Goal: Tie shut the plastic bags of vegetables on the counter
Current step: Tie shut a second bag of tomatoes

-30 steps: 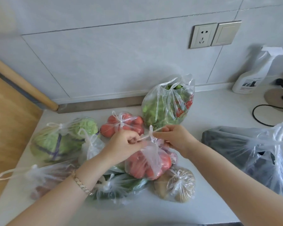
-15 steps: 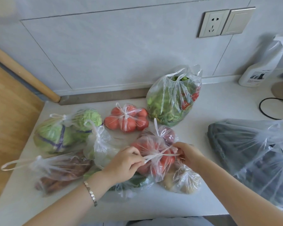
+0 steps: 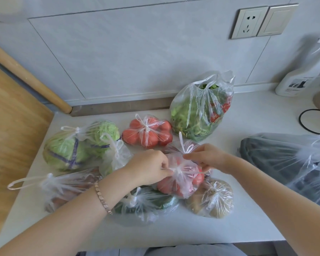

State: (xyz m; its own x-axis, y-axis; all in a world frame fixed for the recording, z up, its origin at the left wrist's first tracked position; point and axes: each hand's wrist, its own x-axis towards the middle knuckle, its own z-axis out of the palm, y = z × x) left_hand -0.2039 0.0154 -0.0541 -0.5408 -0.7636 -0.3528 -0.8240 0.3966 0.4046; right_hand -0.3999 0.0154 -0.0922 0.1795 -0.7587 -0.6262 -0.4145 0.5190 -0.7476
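Note:
A clear bag of tomatoes (image 3: 181, 179) lies in the middle of the white counter (image 3: 248, 215). My left hand (image 3: 150, 166) pinches one twisted handle at its left. My right hand (image 3: 206, 157) grips the other handle at its right, with a knot gathered between them. Around it lie knotted bags: tomatoes (image 3: 148, 133), cabbages (image 3: 76, 145), a pale bag (image 3: 115, 157), a long bag (image 3: 63, 187), cucumbers (image 3: 146, 203), potatoes (image 3: 212, 198). A bag of greens (image 3: 198, 109) stands at the back with its handles loose.
A large bag of dark vegetables (image 3: 288, 163) fills the right side. A spray bottle (image 3: 301, 78) and a black cable (image 3: 307, 122) sit at the back right. A wooden board (image 3: 9, 130) and rolling pin (image 3: 30, 76) are at the left.
The two hands have drawn the handles apart and then down onto the tomato bag, and the knot now sits tight against the bag. The camera has tilted slightly.

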